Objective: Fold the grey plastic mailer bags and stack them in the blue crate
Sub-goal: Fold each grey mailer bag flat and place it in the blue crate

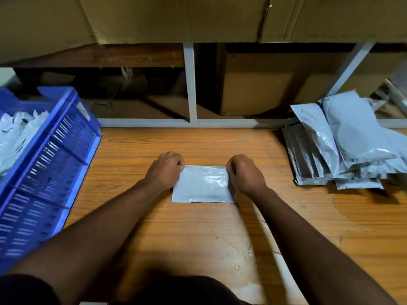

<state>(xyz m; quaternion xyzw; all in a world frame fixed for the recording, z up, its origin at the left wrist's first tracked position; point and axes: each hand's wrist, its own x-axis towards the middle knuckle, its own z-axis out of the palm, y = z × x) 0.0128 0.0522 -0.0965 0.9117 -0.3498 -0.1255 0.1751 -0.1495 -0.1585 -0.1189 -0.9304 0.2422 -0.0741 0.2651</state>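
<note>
A folded grey mailer bag [202,186] lies flat on the wooden table in front of me. My left hand [164,171] pinches its far left corner with curled fingers. My right hand [245,173] pinches the far right corner the same way. The blue crate [66,137] stands at the left and holds several folded grey bags [19,130]. A loose pile of unfolded grey mailer bags [343,144] lies at the right.
The wooden table [198,234] ends at a white metal shelf frame [189,84] along the back. Cardboard boxes [253,89] sit on the shelves behind it. Some bags of the right pile overhang toward the table's right side.
</note>
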